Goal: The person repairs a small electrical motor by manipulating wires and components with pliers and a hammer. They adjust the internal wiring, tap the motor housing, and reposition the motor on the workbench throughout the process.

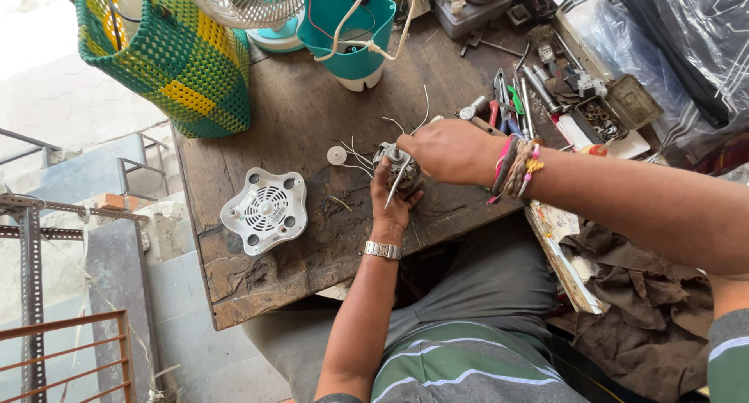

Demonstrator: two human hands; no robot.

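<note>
Your left hand [392, 200], nearest the lens, is cupping a small electric motor [399, 167] from below, above the worn wooden table [257, 286] near its front edge. Your right hand [449, 149] is closing over the motor from above and gripping a thin metal tool [395, 186]. White wires [357, 155] are trailing leftward; a white vented cover [264, 210] is lying further left, well apart.

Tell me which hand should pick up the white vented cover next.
Left, probably. The left hand cradles the small motor nearest the white vented cover on the wooden table. The right hand holds a thin tool on the far side.
</note>
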